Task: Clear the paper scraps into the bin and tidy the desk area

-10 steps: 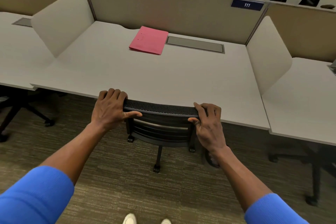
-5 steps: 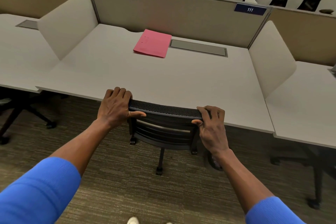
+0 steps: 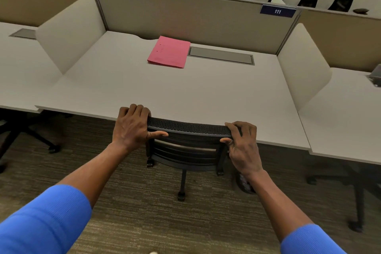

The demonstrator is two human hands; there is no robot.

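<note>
White desk (image 3: 144, 88), pink folder (image 3: 169, 51) near its back edge. Left hand (image 3: 132, 128) and right hand (image 3: 243, 146) clamp the chair (image 3: 187, 128) backrest's top; seat apparently tucked underneath.

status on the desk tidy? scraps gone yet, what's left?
Done, apparently: no paper scraps show on the desk; only a pink folder lies squared near the back panel. In hand: the left hand and right hand grip the chair backrest at the desk edge. Left: tucking the chair under, perhaps. The bin isn't clearly visible.
</note>
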